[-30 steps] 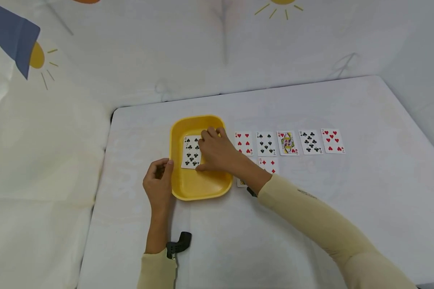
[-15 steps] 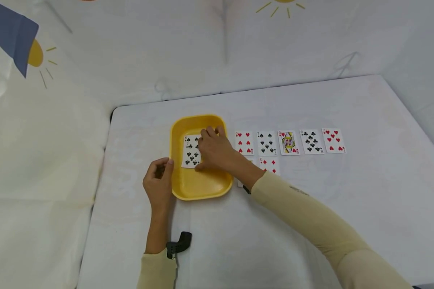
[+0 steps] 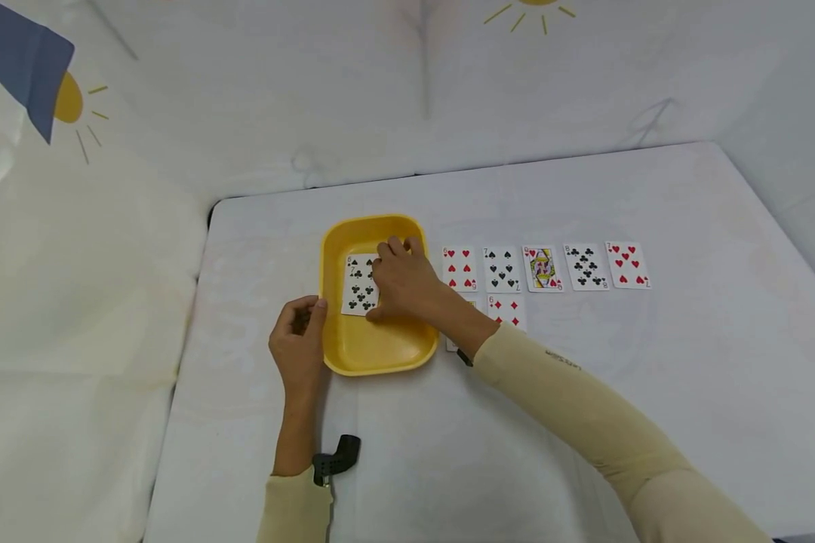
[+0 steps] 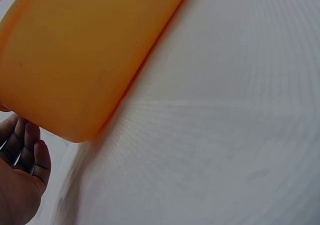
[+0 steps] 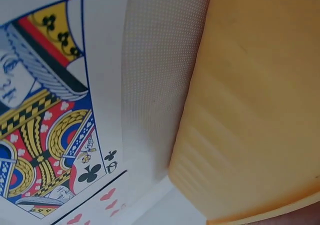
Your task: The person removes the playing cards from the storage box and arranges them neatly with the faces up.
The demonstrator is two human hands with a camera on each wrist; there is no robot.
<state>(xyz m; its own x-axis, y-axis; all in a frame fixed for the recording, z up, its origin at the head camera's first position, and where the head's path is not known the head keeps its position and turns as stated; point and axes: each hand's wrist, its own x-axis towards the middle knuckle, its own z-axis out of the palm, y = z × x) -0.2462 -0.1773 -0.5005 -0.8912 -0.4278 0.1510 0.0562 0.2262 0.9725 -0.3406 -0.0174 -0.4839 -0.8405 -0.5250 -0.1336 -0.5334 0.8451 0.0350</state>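
Note:
A yellow tray (image 3: 380, 367) lies on the table with playing cards (image 3: 360, 290) inside, a seven of clubs overlapping a six of spades. At the tray's left rim my left hand (image 3: 297, 332) pinches the edge, thumb on the rim and fingers outside; those fingers (image 4: 40, 160) appear in the left wrist view. My right hand (image 3: 407, 283) reaches into the tray over the right part of the cards. Its thumb is at their lower edge and its fingers curl near the upper side; the fingertips are partly hidden.
Right of the tray, several face-up cards form a row, from a six of hearts (image 3: 458, 269) to a seven of hearts (image 3: 628, 265). Below sit a six of diamonds (image 3: 505, 311) and a queen of clubs (image 5: 42, 120), partly behind my right forearm. Walls of white cloth surround the table.
My right forearm has shifted slightly left and inward since a second ago, covering more of the lower cards. Both hands stay at the tray, and the cards in it look the same.

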